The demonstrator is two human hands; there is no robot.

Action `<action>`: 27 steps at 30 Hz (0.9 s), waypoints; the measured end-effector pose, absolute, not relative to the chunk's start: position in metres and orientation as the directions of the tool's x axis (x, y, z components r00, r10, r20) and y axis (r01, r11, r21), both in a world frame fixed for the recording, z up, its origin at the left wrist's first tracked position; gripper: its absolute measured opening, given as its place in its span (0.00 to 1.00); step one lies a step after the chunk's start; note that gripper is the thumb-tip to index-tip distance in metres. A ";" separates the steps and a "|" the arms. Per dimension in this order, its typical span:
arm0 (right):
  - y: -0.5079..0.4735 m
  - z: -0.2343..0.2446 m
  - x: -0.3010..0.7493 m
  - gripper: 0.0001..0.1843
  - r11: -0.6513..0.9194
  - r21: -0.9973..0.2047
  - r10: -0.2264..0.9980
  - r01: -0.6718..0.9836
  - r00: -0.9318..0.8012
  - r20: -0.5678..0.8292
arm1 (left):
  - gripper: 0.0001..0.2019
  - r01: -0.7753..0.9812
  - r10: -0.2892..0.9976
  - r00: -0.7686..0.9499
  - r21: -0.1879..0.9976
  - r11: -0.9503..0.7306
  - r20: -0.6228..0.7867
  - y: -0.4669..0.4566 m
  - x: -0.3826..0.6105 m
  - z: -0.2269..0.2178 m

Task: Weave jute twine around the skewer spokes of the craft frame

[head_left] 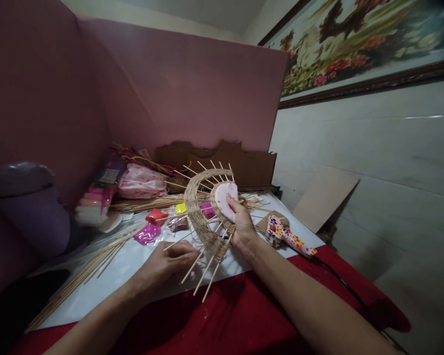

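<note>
A half-round woven twine piece [197, 209] with thin wooden sticks fanning out through it is held up over the table. At its inner side is a white fabric pad [224, 196] with pink dots. My right hand [243, 228] grips the piece there, thumb pressed on the pad and fingers hidden behind. Below the woven band, my left hand [170, 264] is closed by the lower stick ends, its fingertips drawn together. Whatever sits between those fingertips is too small or hidden to make out.
Clay packets in red [156, 216] and magenta [147, 233] lie behind my left hand. A flower-patterned glue gun [290, 236] rests at the right. Loose sticks [92, 268] spread across the left. A lidded purple bin [33, 212] and cardboard [255, 165] stand further back.
</note>
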State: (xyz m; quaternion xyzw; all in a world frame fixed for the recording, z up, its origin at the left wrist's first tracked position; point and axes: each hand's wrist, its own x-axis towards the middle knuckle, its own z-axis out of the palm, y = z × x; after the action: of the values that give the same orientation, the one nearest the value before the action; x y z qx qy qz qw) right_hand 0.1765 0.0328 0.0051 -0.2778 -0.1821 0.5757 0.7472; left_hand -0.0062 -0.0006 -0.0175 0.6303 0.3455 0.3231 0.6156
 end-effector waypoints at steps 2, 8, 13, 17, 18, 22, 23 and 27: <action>0.033 0.005 0.176 0.07 0.188 -0.637 0.960 -0.748 0.277 -0.041 | 0.11 0.105 0.829 0.554 0.981 -0.161 0.076 -0.002 -0.005 -0.016; 0.032 0.002 0.175 0.06 0.208 -0.664 0.950 -0.718 0.310 -0.038 | 0.10 0.195 0.842 0.524 0.944 -0.266 0.128 -0.006 -0.003 -0.016; 0.033 0.000 0.173 0.07 0.237 -0.649 0.947 -0.723 0.321 -0.012 | 0.08 -0.010 0.890 0.447 0.994 0.107 -0.091 -0.005 -0.002 -0.025; 0.033 -0.001 0.172 0.06 0.242 -0.610 0.943 -0.755 0.331 -0.035 | 0.10 -0.105 0.862 0.484 0.967 0.231 -0.153 -0.008 0.001 -0.021; 0.033 -0.001 0.171 0.05 0.242 -0.596 0.941 -0.766 0.335 -0.049 | 0.11 -0.106 0.864 0.485 0.971 0.215 -0.138 -0.008 0.001 -0.019; 0.030 0.003 0.169 0.04 0.242 -0.559 0.929 -0.793 0.355 -0.103 | 0.11 -0.061 0.878 0.472 0.992 0.113 -0.071 -0.007 0.002 -0.014; 0.028 0.004 0.169 0.05 0.241 -0.555 0.925 -0.796 0.362 -0.118 | 0.11 -0.036 0.888 0.457 0.996 0.080 -0.055 -0.007 0.002 -0.014; 0.024 0.007 0.165 0.06 0.270 -0.552 0.897 -0.789 0.414 -0.154 | 0.12 0.008 0.914 0.405 0.999 -0.036 0.030 -0.006 0.003 -0.017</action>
State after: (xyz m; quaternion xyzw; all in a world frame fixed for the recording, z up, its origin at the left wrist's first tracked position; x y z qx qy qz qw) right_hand 0.1651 0.0243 0.0075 -0.2848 -0.0947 0.5330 0.7911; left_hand 0.0025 -0.0063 -0.0168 0.6048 0.3810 0.3903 0.5802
